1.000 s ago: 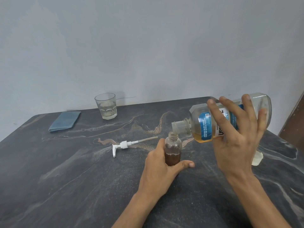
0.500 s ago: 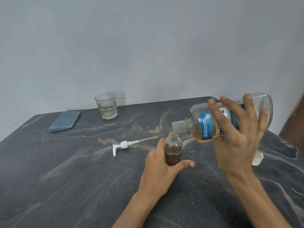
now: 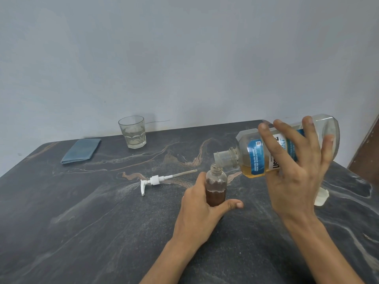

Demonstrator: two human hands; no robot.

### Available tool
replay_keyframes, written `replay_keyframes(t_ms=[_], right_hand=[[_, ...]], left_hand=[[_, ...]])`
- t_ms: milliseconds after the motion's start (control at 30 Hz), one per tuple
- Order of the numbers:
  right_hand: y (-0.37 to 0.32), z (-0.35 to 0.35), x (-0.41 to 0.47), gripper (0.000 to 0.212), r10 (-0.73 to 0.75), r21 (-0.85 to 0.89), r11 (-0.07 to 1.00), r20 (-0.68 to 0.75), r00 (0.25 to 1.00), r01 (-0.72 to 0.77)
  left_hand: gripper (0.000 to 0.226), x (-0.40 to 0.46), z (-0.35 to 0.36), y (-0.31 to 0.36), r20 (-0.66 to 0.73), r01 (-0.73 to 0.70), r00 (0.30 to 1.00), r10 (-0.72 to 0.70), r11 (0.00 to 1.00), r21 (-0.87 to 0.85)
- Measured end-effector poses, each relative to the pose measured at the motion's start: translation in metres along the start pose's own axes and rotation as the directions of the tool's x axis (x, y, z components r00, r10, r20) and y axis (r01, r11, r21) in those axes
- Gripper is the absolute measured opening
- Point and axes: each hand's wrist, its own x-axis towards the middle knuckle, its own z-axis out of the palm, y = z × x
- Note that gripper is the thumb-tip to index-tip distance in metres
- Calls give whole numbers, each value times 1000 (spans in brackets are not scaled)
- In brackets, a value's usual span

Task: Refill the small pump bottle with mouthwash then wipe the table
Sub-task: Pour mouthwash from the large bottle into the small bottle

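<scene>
The small clear bottle (image 3: 216,183) stands upright on the dark marble table (image 3: 102,222), its neck uncapped and brown liquid filling its lower half. My left hand (image 3: 202,210) wraps around its base. My right hand (image 3: 295,175) holds the large mouthwash bottle (image 3: 256,158) tipped on its side, the open mouth right above the small bottle's neck. Amber liquid pools along the lower side of the big bottle. The white pump head (image 3: 156,180) with its tube lies on the table to the left. A folded blue cloth (image 3: 81,150) rests at the far left.
A drinking glass (image 3: 132,132) with a little pale liquid stands near the wall. A white cap (image 3: 321,196) lies on the table behind my right hand. A brown door edge (image 3: 367,152) shows at the far right.
The liquid level in the small bottle has risen slightly. Both hands and the tipped mouthwash bottle have stayed almost still.
</scene>
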Motion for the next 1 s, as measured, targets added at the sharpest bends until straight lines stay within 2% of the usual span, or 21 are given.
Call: replay_keyframes(t_ms=[1000], right_hand=[[-1, -1, 0, 79, -10, -21, 1000, -36, 999, 9]], left_hand=[[68, 0, -1, 2, 11, 18, 1000, -18, 1000, -1]])
